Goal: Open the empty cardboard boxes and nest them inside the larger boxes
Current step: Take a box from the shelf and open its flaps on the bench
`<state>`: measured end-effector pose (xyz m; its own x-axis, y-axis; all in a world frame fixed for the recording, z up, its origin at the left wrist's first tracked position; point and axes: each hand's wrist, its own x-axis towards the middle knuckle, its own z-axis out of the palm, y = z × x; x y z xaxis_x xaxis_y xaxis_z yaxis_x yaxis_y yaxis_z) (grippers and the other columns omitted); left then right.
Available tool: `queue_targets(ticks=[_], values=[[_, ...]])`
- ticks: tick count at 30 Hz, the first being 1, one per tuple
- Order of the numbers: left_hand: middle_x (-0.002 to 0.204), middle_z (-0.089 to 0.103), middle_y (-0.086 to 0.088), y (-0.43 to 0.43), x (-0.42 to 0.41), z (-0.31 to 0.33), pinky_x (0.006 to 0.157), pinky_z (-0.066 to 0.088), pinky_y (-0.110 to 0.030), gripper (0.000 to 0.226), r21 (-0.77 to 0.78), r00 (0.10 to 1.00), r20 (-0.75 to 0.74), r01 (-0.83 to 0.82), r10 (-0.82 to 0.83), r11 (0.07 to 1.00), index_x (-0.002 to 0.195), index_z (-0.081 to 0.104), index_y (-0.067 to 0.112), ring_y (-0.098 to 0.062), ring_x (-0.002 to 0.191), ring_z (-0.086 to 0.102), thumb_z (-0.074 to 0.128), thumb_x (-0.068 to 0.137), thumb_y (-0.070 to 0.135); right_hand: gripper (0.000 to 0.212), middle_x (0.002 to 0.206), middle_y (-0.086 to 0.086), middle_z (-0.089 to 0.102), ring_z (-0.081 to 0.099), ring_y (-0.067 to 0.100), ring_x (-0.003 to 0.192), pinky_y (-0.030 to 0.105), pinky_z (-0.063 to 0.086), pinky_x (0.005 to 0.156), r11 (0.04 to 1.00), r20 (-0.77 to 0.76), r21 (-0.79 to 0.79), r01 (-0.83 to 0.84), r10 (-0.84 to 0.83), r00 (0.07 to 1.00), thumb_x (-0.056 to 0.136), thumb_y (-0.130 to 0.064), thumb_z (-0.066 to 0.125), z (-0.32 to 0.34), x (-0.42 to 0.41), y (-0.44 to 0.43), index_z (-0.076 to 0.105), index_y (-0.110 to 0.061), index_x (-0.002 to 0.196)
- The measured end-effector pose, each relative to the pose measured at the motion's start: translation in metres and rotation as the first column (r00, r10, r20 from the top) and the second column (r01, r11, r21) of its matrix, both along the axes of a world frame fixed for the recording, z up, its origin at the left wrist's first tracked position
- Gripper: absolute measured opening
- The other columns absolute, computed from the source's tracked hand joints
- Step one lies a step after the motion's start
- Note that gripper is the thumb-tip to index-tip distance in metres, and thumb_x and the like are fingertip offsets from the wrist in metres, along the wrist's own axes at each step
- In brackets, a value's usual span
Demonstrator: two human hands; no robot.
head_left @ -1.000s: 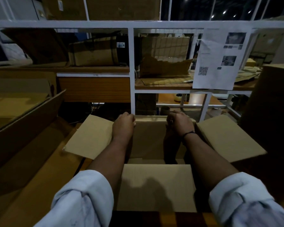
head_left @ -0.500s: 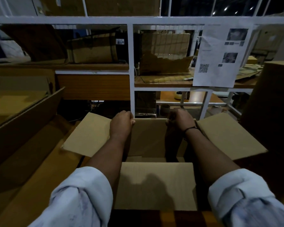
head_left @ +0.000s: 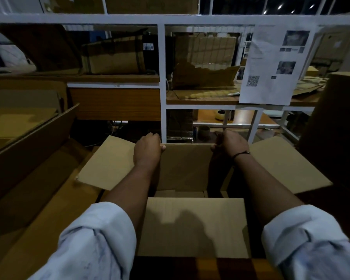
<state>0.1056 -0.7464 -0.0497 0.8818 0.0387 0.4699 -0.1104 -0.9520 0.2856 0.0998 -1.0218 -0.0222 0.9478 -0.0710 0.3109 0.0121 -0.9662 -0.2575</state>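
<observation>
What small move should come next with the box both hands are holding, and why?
Probably fold the far flap back and away. The left hand and right hand grip its top edge; it stands upright while the side flaps and near flap lie spread open.

A printed sheet (head_left: 271,85) hangs on white rack (head_left: 162,77).

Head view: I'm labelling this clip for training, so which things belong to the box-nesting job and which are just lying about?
Job: open box, its far wall gripped by the left hand and right hand; large box on the left.
Lying about: printed sheet with QR code; torn cardboard on the shelf; strapped box on the shelf; white rack frame.
</observation>
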Motion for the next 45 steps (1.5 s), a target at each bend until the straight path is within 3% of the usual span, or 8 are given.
queue_targets(ticks=[8, 14, 17, 23, 31, 37, 41, 45], values=[[0.104, 0.064, -0.004, -0.006, -0.01, 0.003, 0.074, 0.051, -0.036, 0.02, -0.005, 1.0, 0.001, -0.031, 0.031, 1.0, 0.108, 0.067, 0.016, -0.021, 0.094, 0.06, 0.07, 0.096, 0.032, 0.016, 0.099, 0.005, 0.068, 0.064, 0.019, 0.086, 0.038, 0.058, 0.076, 0.997, -0.059, -0.071, -0.024, 0.02, 0.998, 0.093, -0.031, 0.07, 0.012, -0.034, 0.024, 0.069, -0.018, 0.102], [0.108, 0.064, -0.007, -0.009, -0.007, 0.005, 0.07, 0.044, -0.036, 0.019, 0.097, 0.998, -0.039, -0.051, 0.055, 0.994, 0.11, 0.067, 0.013, -0.026, 0.097, 0.062, 0.068, 0.098, 0.027, 0.024, 0.09, -0.013, 0.066, 0.061, 0.003, 0.082, 0.028, 0.057, 0.071, 0.959, -0.09, 0.209, -0.192, 0.214, 0.973, 0.093, -0.055, 0.063, -0.006, -0.154, 0.068, 0.07, -0.032, 0.097], [0.104, 0.066, -0.008, -0.019, -0.013, 0.01, 0.065, 0.042, -0.034, 0.014, 0.203, 0.992, -0.067, -0.092, 0.107, 0.975, 0.111, 0.067, 0.013, -0.026, 0.094, 0.064, 0.059, 0.101, 0.015, 0.041, 0.078, -0.016, 0.06, 0.054, 0.001, 0.071, 0.023, 0.047, 0.058, 0.958, 0.051, 0.103, -0.268, 0.264, 0.963, 0.093, -0.069, 0.049, -0.022, -0.187, 0.068, 0.067, -0.033, 0.084], [0.096, 0.07, 0.0, -0.045, -0.076, 0.009, 0.068, 0.054, -0.034, 0.017, 0.0, 0.992, -0.125, 0.005, -0.004, 1.0, 0.111, 0.07, 0.026, -0.017, 0.083, 0.065, 0.057, 0.103, 0.033, 0.054, 0.066, -0.015, 0.051, 0.046, 0.005, 0.062, 0.023, 0.038, 0.05, 0.914, 0.229, -0.104, -0.393, 0.406, 0.884, 0.096, -0.073, 0.042, -0.046, -0.183, 0.061, 0.065, -0.03, 0.074], [0.089, 0.07, 0.011, -0.019, -0.148, -0.018, 0.064, 0.056, -0.033, 0.027, -0.163, 0.994, 0.057, 0.104, -0.096, 0.981, 0.121, 0.064, 0.038, -0.009, 0.076, 0.062, 0.041, 0.108, 0.041, 0.053, 0.062, -0.014, 0.047, 0.041, 0.004, 0.056, 0.02, 0.025, 0.048, 0.926, 0.318, -0.071, -0.371, 0.374, 0.871, 0.095, -0.072, 0.043, -0.05, -0.145, 0.067, 0.055, -0.03, 0.066], [0.097, 0.06, 0.016, -0.006, -0.129, -0.038, 0.101, 0.037, -0.033, 0.041, -0.039, 0.976, 0.072, 0.207, -0.204, 0.977, 0.109, 0.061, 0.037, -0.006, 0.097, 0.053, 0.02, 0.11, 0.045, 0.053, 0.07, -0.011, 0.054, 0.047, 0.006, 0.064, 0.026, 0.038, 0.058, 0.944, 0.231, -0.062, -0.325, 0.33, 0.915, 0.095, -0.073, 0.041, -0.045, -0.118, 0.078, 0.064, -0.029, 0.076], [0.104, 0.062, 0.014, -0.004, -0.131, -0.037, 0.106, 0.032, -0.033, 0.038, -0.051, 0.971, 0.065, 0.233, -0.23, 0.971, 0.11, 0.062, 0.035, -0.009, 0.106, 0.054, 0.024, 0.111, 0.042, 0.05, 0.122, -0.007, 0.063, 0.055, 0.012, 0.109, 0.037, 0.042, 0.099, 0.917, 0.211, -0.157, -0.366, 0.393, 0.895, 0.098, -0.067, 0.039, -0.056, -0.139, 0.08, 0.059, -0.03, 0.126], [0.129, 0.062, 0.013, 0.0, -0.133, -0.029, 0.114, 0.029, -0.037, 0.036, -0.119, 0.962, -0.049, 0.261, -0.268, 0.958, 0.132, 0.057, 0.037, -0.012, 0.129, 0.047, 0.03, 0.11, 0.044, 0.124, 0.17, 0.008, -0.006, -0.009, 0.032, 0.156, 0.059, -0.006, 0.123, 0.872, 0.01, -0.297, -0.39, 0.411, 0.912, 0.071, -0.093, 0.036, -0.082, -0.173, 0.075, -0.005, -0.02, 0.162]])
